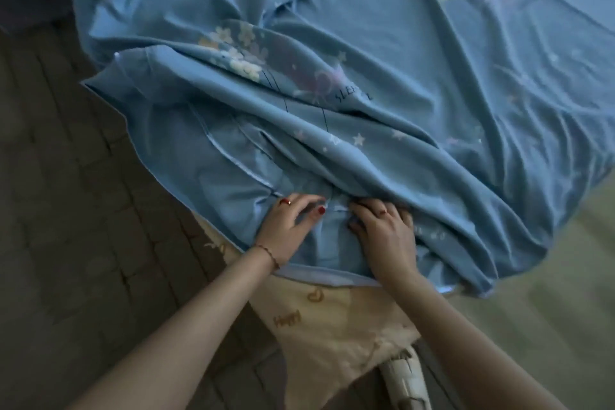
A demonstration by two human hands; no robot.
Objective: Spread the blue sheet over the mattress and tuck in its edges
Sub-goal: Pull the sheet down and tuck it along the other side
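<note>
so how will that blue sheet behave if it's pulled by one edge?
Probably floppy: the blue sheet lies in deep folds and drapes over the mattress corner. Likely light and thin, as it bunches easily under both hands. It may slide rather than stay put.

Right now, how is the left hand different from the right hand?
The left hand wears a bracelet at its wrist; the right hand's wrist is bare. The left hand's fingers look straighter; the right hand's curl into the sheet. Both wear a ring and rest on the sheet.
</note>
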